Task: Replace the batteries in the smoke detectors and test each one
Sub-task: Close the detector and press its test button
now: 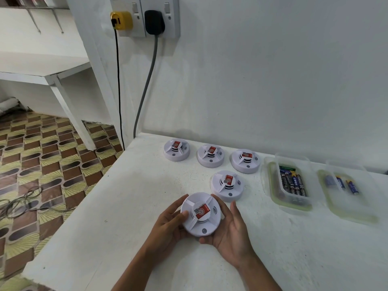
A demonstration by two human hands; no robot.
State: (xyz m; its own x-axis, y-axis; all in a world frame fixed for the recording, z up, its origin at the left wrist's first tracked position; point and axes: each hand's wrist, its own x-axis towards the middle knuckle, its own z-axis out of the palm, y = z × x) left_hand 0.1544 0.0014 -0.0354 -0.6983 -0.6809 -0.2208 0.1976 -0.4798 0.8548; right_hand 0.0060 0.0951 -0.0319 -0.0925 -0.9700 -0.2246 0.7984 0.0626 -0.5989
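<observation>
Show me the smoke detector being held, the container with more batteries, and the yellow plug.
held smoke detector (201, 214): head view, red label on top.
fuller battery container (275, 186): head view, left rim.
yellow plug (122, 20): head view, front face.

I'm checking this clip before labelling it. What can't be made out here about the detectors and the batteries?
All in the head view:
- Held smoke detector: its underside and battery compartment face away, behind the left hand and right hand.
- Sticker text on the four detectors on the table: too small.
- Batteries in the far container: blurred through the plastic; brand unreadable.
- Batteries in the near container: overlapping, so the count is unsure.
</observation>
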